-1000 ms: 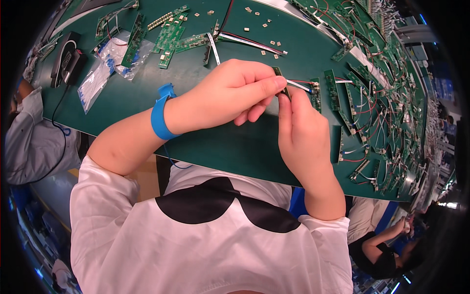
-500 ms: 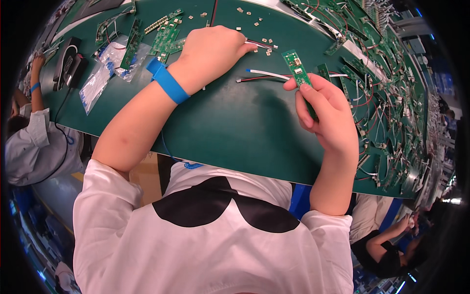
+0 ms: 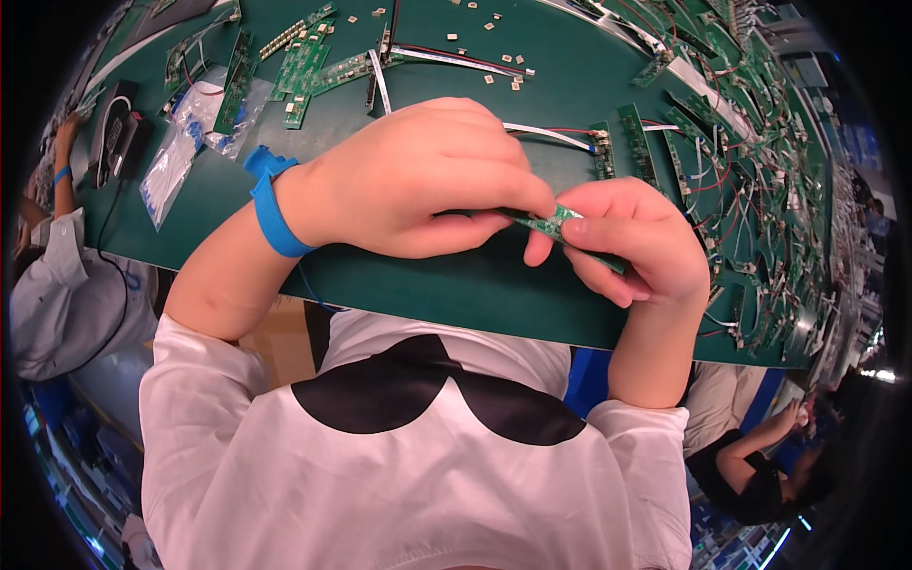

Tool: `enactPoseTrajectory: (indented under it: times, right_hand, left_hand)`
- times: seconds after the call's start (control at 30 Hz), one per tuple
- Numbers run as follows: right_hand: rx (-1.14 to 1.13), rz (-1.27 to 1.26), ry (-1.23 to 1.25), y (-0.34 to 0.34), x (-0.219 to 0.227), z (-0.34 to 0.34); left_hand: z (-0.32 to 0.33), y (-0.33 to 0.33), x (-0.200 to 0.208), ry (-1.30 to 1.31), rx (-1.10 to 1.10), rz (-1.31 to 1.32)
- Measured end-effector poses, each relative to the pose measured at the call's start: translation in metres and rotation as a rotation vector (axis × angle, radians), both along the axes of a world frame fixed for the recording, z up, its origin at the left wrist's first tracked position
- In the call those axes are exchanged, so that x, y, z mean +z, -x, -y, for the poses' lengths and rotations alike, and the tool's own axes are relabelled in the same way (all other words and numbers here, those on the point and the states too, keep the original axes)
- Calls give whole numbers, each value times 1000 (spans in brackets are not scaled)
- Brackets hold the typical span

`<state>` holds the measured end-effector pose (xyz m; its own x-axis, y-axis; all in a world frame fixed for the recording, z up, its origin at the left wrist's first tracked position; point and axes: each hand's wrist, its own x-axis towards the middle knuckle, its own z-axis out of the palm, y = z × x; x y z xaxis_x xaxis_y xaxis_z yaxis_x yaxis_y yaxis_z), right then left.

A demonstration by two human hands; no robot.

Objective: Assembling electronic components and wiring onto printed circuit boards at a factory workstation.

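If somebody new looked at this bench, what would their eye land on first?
Probably the bright blue wristband, left of centre, just behind the left hand. Next might come the narrow green circuit board near the middle, held in the left hand and right hand. The dense spread of wired boards along the green table's right side also stands out.

A narrow green circuit board (image 3: 553,225) slants down toward the right grip (image 3: 648,239), pinched there. Its other end meets the left grip (image 3: 418,180), partly hidden.
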<state>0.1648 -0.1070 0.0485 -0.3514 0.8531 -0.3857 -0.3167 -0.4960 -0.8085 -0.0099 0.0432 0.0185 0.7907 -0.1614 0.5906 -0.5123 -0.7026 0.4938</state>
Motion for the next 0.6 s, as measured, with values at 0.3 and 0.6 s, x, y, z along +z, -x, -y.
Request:
enactPoseTrajectory:
  times: [0.3, 0.6]
  right_hand:
    - [219, -6, 135, -7, -11, -9]
    - [-126, 431, -21, -2, -13, -10]
  left_hand:
    - [12, 9, -3, -26, -69, -136]
    - [-1, 10, -6, 287, -58, -346]
